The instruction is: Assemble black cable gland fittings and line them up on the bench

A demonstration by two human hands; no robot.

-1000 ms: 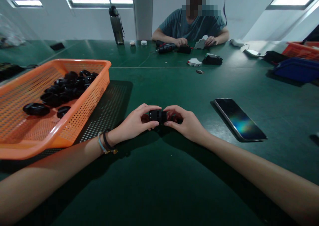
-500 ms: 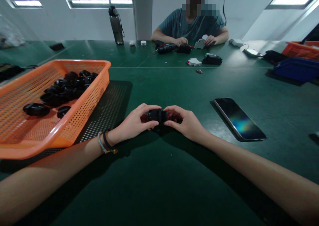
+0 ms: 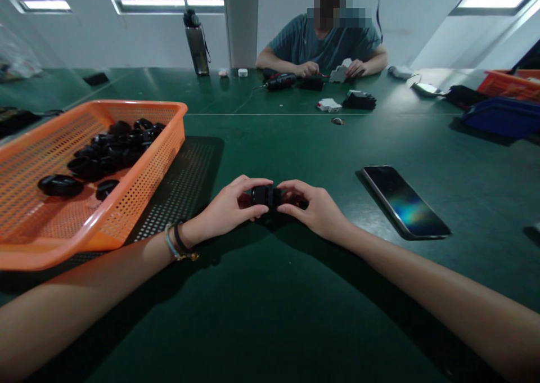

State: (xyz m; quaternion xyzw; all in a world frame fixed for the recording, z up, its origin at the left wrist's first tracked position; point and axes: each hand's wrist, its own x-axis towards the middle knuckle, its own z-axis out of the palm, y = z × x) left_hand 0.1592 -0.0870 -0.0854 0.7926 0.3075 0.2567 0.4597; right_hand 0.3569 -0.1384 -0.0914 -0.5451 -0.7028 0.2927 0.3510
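Between my two hands, at the middle of the green table (image 3: 270, 293), is a small black cylindrical plastic part (image 3: 265, 195). My left hand (image 3: 230, 206) pinches its left end between thumb and fingers. Its right end is gripped by the thumb and fingertips of my right hand (image 3: 314, 206). The fingers partly cover the part, so I cannot tell whether it is one piece or two joined. To the left, an orange perforated basket (image 3: 95, 231) holds several glossy black rounded parts (image 3: 112, 149).
A phone (image 3: 405, 200) lies to the right of my hands. Across the table a person (image 3: 324, 48) handles a pale part (image 3: 338, 72), with a power drill (image 3: 280, 81) nearby. A dark bottle (image 3: 197, 45) stands at the back; a blue bin (image 3: 502, 116) sits far right.
My hands and the black part have hardly moved. Across the table, the other person's hand on the left of the view has shifted slightly.
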